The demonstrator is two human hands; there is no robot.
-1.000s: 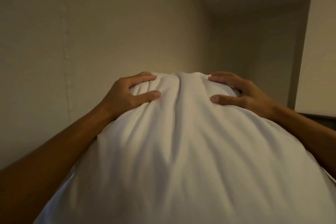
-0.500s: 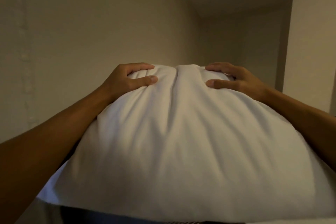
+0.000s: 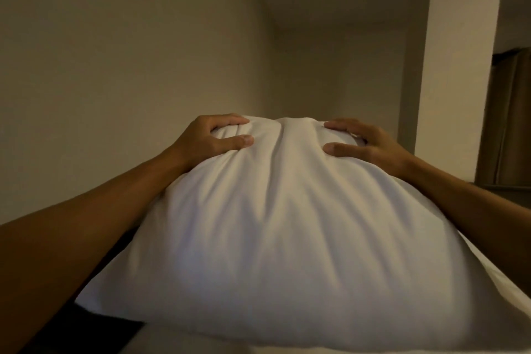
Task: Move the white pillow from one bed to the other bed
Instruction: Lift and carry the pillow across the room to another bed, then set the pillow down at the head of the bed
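The white pillow (image 3: pixel 275 233) fills the lower middle of the head view, held up in front of me with its far edge bunched. My left hand (image 3: pixel 212 142) grips that far edge on the left, fingers curled over the top and thumb pressed into the fabric. My right hand (image 3: pixel 365 145) grips the same edge on the right in the same way. A strip of white bedding (image 3: pixel 505 284) shows below the pillow at the lower right; the rest of the bed is hidden by the pillow.
A plain beige wall (image 3: pixel 115 80) rises behind the pillow and meets a corner ahead. A pale pillar (image 3: pixel 457 66) stands at the right, with a brown curtain (image 3: pixel 511 123) beyond it. Something dark (image 3: pixel 94 330) lies under the pillow's lower left.
The view has shifted, bringing the pillar and curtain further into view. The pillow has moved away from me, its near edge and the bedding below now showing. Both hands keep their grip.
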